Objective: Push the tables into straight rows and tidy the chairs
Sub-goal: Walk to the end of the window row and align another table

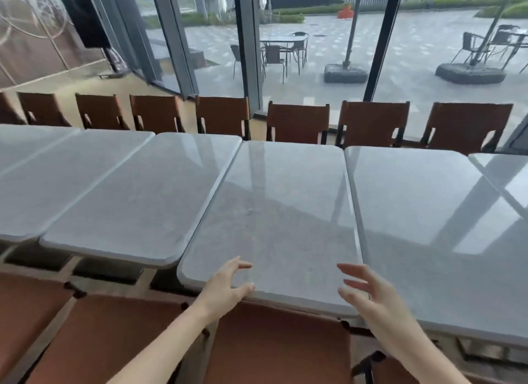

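- Your left hand [227, 283] is at the near edge of the middle table [274, 220], fingers spread, thumb against the rim; your right hand [368, 290] hovers just beside it, fingers spread, gripping nothing.
- That table sits nearer you than the left table [114, 195], so the row steps; you look set to push it away.
- Press both palms evenly to avoid twisting it.
- Far chairs [297, 123] stand close behind, leaving little room; the near chair [274, 352] is tucked beneath your arms.

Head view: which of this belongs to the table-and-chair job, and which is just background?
Job: grey tables, brown chairs, left hand and right hand, both open at the middle table's near edge.
Background: patio furniture and umbrella bases outside the glass.
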`<move>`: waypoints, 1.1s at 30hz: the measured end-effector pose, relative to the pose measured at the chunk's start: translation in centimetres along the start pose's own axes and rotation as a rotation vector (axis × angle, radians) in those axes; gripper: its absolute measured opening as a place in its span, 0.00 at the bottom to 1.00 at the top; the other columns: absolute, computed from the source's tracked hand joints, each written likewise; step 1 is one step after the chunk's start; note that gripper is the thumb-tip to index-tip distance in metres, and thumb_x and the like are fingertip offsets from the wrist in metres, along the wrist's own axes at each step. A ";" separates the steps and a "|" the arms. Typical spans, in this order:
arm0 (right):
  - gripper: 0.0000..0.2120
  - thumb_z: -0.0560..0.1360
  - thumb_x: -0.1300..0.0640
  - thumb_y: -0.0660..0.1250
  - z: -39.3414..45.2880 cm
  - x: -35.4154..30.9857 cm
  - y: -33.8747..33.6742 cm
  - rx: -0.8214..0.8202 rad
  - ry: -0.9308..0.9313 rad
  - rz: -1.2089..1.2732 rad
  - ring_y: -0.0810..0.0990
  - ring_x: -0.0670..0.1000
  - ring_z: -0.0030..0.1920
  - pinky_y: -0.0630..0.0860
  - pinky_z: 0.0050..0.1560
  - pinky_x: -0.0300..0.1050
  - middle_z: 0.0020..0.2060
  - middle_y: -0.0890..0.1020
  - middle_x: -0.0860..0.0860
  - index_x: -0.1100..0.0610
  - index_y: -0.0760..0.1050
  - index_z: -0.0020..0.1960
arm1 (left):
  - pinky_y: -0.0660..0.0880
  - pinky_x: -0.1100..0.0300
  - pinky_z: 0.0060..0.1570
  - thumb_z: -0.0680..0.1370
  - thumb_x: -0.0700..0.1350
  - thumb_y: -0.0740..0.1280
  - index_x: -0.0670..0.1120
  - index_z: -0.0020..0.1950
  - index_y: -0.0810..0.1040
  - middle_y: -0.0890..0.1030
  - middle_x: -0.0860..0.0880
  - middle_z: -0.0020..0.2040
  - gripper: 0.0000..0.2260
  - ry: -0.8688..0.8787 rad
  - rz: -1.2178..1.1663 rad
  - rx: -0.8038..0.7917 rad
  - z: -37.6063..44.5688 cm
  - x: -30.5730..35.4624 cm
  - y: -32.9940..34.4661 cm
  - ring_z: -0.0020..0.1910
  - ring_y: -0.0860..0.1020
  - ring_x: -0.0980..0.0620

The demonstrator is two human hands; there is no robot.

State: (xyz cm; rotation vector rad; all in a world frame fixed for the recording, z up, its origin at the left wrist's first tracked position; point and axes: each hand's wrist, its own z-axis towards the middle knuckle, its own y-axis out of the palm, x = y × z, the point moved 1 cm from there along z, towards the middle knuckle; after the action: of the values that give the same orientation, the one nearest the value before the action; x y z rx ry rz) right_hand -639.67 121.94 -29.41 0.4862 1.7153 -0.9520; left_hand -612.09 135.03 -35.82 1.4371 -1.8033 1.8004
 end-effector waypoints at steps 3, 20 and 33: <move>0.21 0.75 0.51 0.72 5.0 4.7 0.0 -0.051 0.049 -0.161 0.72 0.40 0.67 0.71 0.62 0.39 0.65 0.74 0.39 0.41 0.73 0.66 | 0.57 0.61 0.71 0.77 0.51 0.72 0.57 0.71 0.70 0.56 0.56 0.81 0.23 0.015 0.110 -0.019 5.0 -2.0 0.7 0.80 0.58 0.55; 0.41 0.69 0.25 0.58 20.1 23.5 9.3 -0.132 -0.056 -0.960 0.58 0.55 0.79 0.52 0.73 0.68 0.79 0.62 0.52 0.42 0.62 0.78 | 0.26 0.28 0.67 0.60 0.79 0.68 0.65 0.79 0.34 0.29 0.52 0.80 0.59 0.460 0.951 -0.443 20.3 -14.9 6.3 0.76 0.24 0.40; 0.37 0.73 0.28 0.54 19.9 23.7 9.3 -0.067 -0.095 -0.978 0.51 0.53 0.81 0.46 0.77 0.66 0.81 0.57 0.50 0.39 0.57 0.79 | 0.34 0.27 0.70 0.60 0.84 0.59 0.60 0.83 0.43 0.39 0.49 0.83 0.58 0.532 0.967 -0.397 20.2 -15.7 6.7 0.80 0.35 0.37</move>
State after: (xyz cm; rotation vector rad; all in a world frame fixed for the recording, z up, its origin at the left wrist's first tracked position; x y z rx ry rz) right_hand -629.45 108.66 -57.04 -0.5083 1.8862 -1.5437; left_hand -599.73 123.55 -56.25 -0.1417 -2.4907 1.7188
